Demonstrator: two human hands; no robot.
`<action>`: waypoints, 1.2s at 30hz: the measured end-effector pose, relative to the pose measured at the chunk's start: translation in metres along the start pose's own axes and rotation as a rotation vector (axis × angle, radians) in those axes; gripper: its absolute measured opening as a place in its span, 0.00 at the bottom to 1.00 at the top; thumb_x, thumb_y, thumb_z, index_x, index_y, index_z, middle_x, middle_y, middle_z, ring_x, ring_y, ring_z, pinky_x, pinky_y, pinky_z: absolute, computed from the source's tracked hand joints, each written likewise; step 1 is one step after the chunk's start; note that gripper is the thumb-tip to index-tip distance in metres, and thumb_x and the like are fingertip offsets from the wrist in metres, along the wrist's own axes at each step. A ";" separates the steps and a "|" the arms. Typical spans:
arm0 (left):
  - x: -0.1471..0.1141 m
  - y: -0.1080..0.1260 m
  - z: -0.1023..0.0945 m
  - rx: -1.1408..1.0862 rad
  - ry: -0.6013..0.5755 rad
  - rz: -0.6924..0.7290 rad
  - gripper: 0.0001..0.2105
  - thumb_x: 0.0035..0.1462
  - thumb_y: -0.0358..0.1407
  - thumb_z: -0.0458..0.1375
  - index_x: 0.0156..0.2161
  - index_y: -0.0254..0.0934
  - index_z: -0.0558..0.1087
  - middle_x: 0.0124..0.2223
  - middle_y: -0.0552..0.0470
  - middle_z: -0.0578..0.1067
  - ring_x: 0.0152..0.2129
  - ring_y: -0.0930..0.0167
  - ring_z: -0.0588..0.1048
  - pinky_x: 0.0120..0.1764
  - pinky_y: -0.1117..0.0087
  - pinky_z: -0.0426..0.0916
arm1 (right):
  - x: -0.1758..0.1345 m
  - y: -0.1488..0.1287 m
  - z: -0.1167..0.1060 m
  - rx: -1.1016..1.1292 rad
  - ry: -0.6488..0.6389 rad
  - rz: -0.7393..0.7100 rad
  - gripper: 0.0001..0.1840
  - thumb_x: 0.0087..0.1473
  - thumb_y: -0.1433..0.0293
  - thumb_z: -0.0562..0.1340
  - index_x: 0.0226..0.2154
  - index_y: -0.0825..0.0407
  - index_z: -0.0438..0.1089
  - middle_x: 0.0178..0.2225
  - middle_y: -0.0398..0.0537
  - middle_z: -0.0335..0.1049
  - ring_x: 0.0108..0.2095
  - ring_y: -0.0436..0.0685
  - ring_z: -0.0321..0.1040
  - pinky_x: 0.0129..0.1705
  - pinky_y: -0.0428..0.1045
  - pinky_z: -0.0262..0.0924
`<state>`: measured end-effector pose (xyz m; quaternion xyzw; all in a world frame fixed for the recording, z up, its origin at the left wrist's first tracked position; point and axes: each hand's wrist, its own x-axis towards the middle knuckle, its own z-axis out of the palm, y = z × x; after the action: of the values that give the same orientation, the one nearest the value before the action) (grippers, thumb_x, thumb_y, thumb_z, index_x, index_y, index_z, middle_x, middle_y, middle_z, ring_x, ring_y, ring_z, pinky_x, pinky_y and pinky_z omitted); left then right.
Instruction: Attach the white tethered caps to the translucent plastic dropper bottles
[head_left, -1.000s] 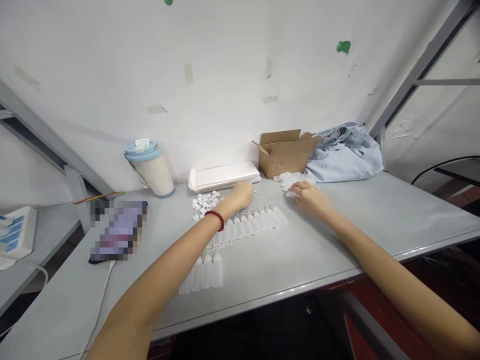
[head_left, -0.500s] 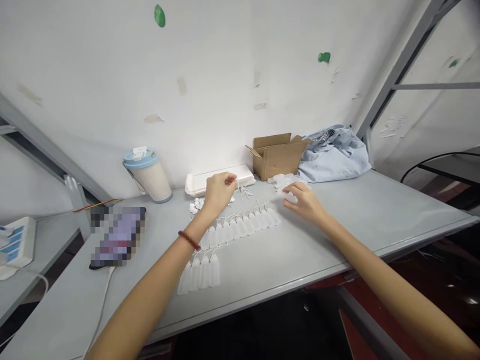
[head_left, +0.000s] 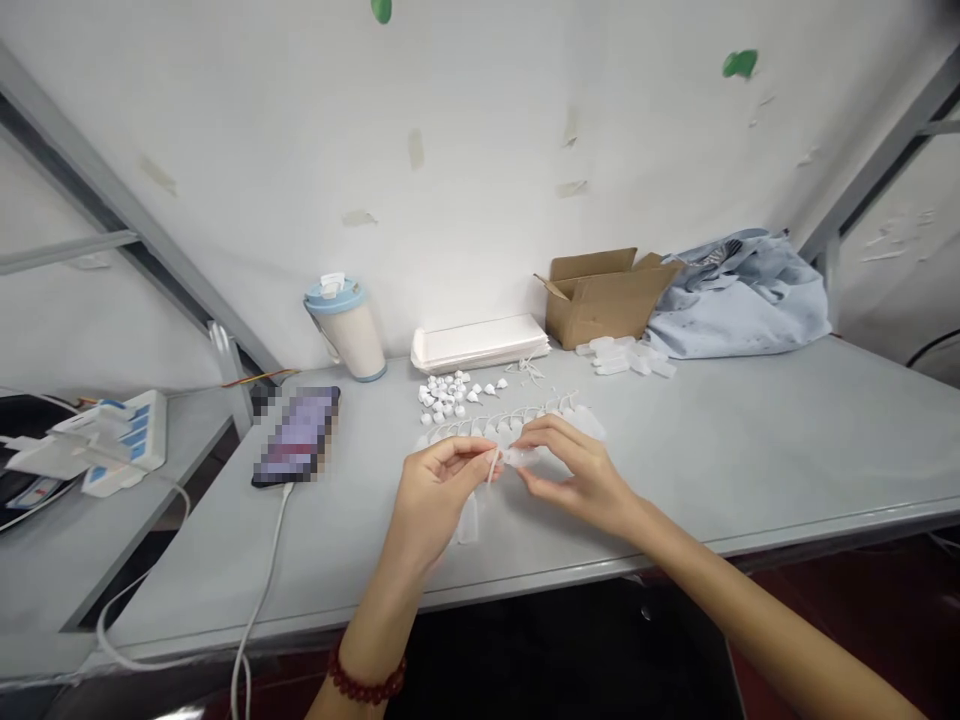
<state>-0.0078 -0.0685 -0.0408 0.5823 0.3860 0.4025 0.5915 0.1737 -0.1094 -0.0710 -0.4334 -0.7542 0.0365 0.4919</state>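
My left hand (head_left: 442,495) pinches a thin white cord (head_left: 492,468) between thumb and fingers. In my right hand (head_left: 581,468) lies a small translucent plastic bottle (head_left: 517,457), its narrow end against the left fingertips. Both hands meet low over the table's front half. Behind them runs a row of similar bottles with cord loops (head_left: 525,413), partly covered by the fingers. Another bottle (head_left: 468,520) shows beneath my left hand. Small white caps (head_left: 444,396) lie in a cluster beyond, beside loose white cords (head_left: 529,371).
Loose translucent bottles (head_left: 626,355) lie before an open cardboard box (head_left: 604,305). Blue cloth (head_left: 742,300) is heaped at the right. A flat white pack (head_left: 480,342), a tumbler (head_left: 349,330) and a phone (head_left: 296,435) with a charging cable (head_left: 271,560) stand or lie leftward.
My right hand has come back from the loose bottles with one bottle. My left hand has moved from the loose cords toward me, and the two hands now meet. The view has shifted left.
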 end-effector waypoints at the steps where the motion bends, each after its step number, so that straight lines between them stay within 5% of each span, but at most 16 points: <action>1: 0.001 0.000 0.001 -0.003 -0.003 -0.003 0.05 0.49 0.35 0.64 0.31 0.36 0.77 0.27 0.53 0.78 0.28 0.72 0.76 0.35 0.74 0.71 | -0.001 0.001 0.000 -0.009 -0.023 -0.010 0.12 0.51 0.78 0.61 0.40 0.52 0.66 0.37 0.50 0.67 0.37 0.54 0.67 0.38 0.50 0.66; 12: -0.001 -0.002 0.004 0.046 -0.010 0.030 0.05 0.49 0.35 0.63 0.31 0.35 0.79 0.27 0.52 0.78 0.26 0.71 0.76 0.34 0.71 0.72 | -0.002 -0.007 0.003 0.054 -0.043 0.001 0.12 0.55 0.76 0.58 0.43 0.50 0.67 0.38 0.50 0.67 0.38 0.55 0.68 0.35 0.51 0.72; 21: -0.002 -0.001 0.003 0.138 -0.058 0.100 0.08 0.55 0.37 0.59 0.34 0.36 0.79 0.32 0.51 0.77 0.26 0.71 0.74 0.30 0.72 0.71 | -0.007 -0.018 0.010 0.180 -0.004 0.079 0.21 0.54 0.77 0.60 0.51 0.49 0.64 0.40 0.50 0.66 0.40 0.54 0.67 0.31 0.47 0.73; 26: -0.010 0.004 0.008 0.430 -0.008 0.344 0.09 0.58 0.32 0.55 0.33 0.39 0.79 0.33 0.51 0.76 0.31 0.71 0.73 0.29 0.74 0.67 | -0.008 -0.020 0.011 0.209 -0.012 0.132 0.20 0.54 0.76 0.59 0.50 0.47 0.65 0.39 0.49 0.67 0.39 0.53 0.67 0.30 0.46 0.73; 29: -0.017 0.008 0.010 0.610 -0.078 0.450 0.10 0.60 0.30 0.52 0.38 0.40 0.77 0.37 0.50 0.75 0.30 0.71 0.73 0.26 0.75 0.66 | -0.007 -0.019 0.010 0.208 -0.004 0.130 0.21 0.55 0.76 0.59 0.50 0.46 0.65 0.39 0.48 0.67 0.38 0.53 0.68 0.30 0.47 0.74; 36: -0.020 0.005 0.009 0.820 -0.017 0.616 0.09 0.60 0.30 0.52 0.41 0.38 0.74 0.39 0.48 0.75 0.35 0.66 0.73 0.36 0.67 0.69 | -0.007 -0.020 0.008 0.068 0.052 -0.001 0.19 0.58 0.75 0.58 0.52 0.47 0.63 0.37 0.49 0.69 0.36 0.54 0.68 0.31 0.49 0.74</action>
<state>-0.0068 -0.0903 -0.0357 0.8565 0.3175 0.3689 0.1716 0.1561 -0.1237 -0.0698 -0.4169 -0.7396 0.0505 0.5259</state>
